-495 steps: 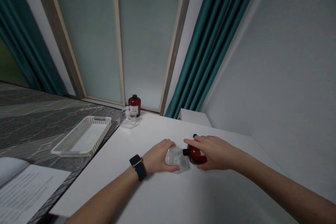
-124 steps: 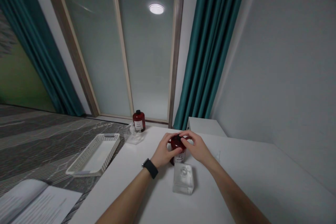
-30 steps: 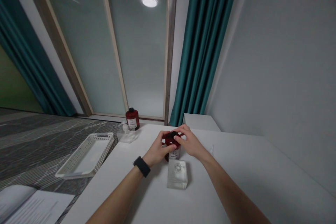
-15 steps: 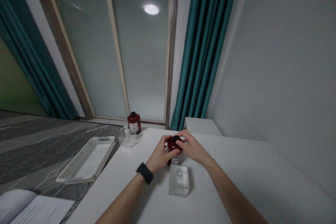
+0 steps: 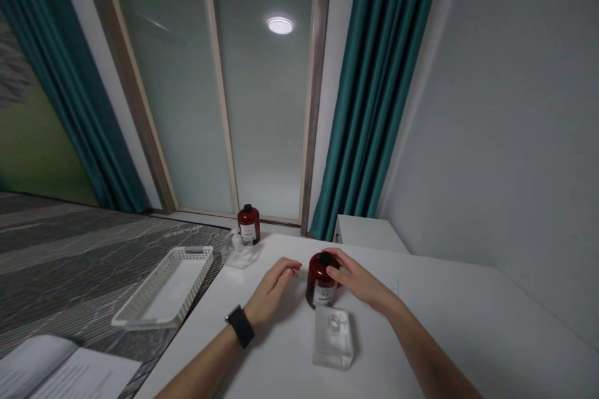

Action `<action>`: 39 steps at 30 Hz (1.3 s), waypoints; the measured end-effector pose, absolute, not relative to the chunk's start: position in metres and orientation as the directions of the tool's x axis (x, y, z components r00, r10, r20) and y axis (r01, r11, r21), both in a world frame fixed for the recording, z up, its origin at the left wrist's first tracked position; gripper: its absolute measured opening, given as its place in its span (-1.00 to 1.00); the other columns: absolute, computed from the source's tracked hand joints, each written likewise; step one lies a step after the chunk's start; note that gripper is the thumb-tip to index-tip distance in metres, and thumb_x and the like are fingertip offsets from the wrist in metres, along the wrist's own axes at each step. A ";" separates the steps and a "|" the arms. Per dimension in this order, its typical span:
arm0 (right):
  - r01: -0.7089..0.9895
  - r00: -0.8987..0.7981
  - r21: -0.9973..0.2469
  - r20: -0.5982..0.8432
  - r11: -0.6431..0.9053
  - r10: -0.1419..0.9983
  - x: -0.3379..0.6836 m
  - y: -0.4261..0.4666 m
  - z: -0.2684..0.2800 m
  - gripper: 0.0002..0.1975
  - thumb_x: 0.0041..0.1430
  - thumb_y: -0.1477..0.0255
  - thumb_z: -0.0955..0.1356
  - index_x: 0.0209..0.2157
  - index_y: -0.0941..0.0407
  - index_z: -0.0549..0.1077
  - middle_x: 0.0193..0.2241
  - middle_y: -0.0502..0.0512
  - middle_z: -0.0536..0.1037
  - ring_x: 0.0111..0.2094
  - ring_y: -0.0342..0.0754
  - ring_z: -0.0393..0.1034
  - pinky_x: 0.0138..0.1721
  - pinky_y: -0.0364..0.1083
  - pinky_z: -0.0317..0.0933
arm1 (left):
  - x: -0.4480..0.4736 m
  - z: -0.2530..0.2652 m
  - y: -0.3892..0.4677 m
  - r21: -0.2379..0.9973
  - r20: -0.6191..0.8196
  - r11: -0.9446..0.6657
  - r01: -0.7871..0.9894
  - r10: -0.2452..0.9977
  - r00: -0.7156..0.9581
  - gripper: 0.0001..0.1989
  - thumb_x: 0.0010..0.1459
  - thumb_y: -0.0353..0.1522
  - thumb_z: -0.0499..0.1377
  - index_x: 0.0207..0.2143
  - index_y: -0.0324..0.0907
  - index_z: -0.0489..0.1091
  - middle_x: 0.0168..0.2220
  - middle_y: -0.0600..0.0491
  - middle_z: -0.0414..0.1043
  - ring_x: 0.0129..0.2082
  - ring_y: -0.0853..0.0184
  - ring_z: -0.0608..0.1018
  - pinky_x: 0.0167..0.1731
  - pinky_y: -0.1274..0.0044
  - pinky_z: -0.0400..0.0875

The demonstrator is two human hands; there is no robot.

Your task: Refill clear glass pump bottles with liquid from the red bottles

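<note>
A dark red bottle (image 5: 317,288) with a black cap and a white label stands upright on the white table. My right hand (image 5: 350,274) grips its upper right side, thumb in front by the cap and fingers behind. To the left of that bottle, my left hand (image 5: 271,290) hangs apart from it, fingers loosely stretched and holding nothing. Just in front of the bottle is a clear rectangular container (image 5: 333,346) with a round opening on top.
A second dark red bottle (image 5: 249,224) stands at the table's far left corner, beside a clear pump bottle (image 5: 242,252). Left of the table are a white basket (image 5: 201,280) and an open booklet (image 5: 84,374). A white cabinet (image 5: 369,232) stands behind the table.
My left hand has let go of the red bottle and drawn away to the left. My right hand remains on the bottle. The whole view has shifted slightly.
</note>
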State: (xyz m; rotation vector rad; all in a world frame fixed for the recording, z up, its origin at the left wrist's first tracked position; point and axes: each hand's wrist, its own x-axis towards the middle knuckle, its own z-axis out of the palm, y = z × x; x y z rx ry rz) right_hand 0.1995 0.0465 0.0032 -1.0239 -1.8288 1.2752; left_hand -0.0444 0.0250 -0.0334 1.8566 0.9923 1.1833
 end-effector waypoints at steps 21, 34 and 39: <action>0.235 -0.283 -0.963 0.063 0.133 0.957 0.170 0.096 -0.005 -0.55 0.14 0.24 0.36 0.05 0.06 0.33 -0.09 0.17 0.53 -0.13 0.05 0.45 -0.37 -0.07 0.37 | -0.046 -0.047 0.013 0.833 0.341 -0.395 0.387 0.918 0.203 -0.65 0.36 -0.22 -0.07 -0.05 -0.20 0.41 -0.13 -0.10 0.51 -0.12 0.19 0.51 -0.05 0.37 0.37; 0.225 -0.173 -0.964 0.105 0.143 0.979 0.155 0.149 -0.032 -0.37 0.16 0.10 0.34 0.22 -0.01 0.25 0.09 0.15 0.46 0.00 0.09 0.40 -0.18 0.04 0.43 | -0.047 -0.050 0.012 0.815 0.318 -0.392 0.427 0.918 0.237 -0.67 0.35 -0.22 -0.03 -0.04 -0.19 0.41 -0.14 -0.10 0.53 -0.11 0.15 0.51 -0.05 0.32 0.37; 0.214 -0.172 -0.968 0.096 0.133 0.980 0.163 0.144 -0.033 -0.36 0.29 -0.03 0.10 0.27 -0.02 0.18 0.23 0.17 0.31 0.19 0.10 0.26 -0.18 0.02 0.44 | -0.047 -0.049 0.013 0.810 0.314 -0.389 0.438 0.920 0.235 -0.65 0.36 -0.21 -0.05 -0.03 -0.19 0.41 -0.14 -0.10 0.52 -0.12 0.16 0.51 -0.06 0.33 0.37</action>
